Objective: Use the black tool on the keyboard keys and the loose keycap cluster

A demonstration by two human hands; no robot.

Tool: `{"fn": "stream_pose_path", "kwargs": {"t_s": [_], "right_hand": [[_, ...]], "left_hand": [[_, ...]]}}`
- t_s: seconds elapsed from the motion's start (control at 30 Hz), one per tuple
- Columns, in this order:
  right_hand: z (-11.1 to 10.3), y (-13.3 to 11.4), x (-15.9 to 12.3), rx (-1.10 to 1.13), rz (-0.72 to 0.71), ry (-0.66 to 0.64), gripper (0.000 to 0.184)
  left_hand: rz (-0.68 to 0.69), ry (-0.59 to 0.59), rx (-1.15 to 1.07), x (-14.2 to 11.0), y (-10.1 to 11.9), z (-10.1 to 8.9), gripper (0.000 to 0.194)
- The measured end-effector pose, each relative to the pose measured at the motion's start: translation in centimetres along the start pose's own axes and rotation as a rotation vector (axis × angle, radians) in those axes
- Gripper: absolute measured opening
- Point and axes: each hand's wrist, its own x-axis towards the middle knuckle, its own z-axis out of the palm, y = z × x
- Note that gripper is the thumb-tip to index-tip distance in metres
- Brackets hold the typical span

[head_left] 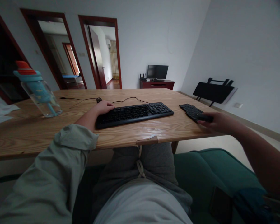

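Keyboard [135, 114] lay on the bench [121, 138] by the left fingers [110, 105], their grip unclear; right fingers [205, 123] gripped the smaller dark keypad [191, 111]. Placing the keypad seemed in hand, calling next for steady lowering.

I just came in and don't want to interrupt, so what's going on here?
Someone sits at a wooden table with a hand on each of two keyboards. The left hand is at the left end of the large black keyboard, which lies flat. The right hand grips the near end of a smaller dark keyboard by the right edge. A bottle stands upright at the left.
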Motion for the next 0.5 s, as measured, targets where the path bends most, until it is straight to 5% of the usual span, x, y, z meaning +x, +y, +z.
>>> {"fn": "stream_pose_path", "kwargs": {"t_s": [0.27,0.5], "right_hand": [[-1.9,4.3,-1.3,0.089,0.237,-0.017,0.061],[-0.7,3.5,-1.5,0.039,0.281,-0.091,0.062]], "left_hand": [[0.002,0.017,-0.009,0.0,0.2,0.0,0.024],[-0.014,0.024,-0.012,-0.4,0.6,-0.2,0.024]]}}
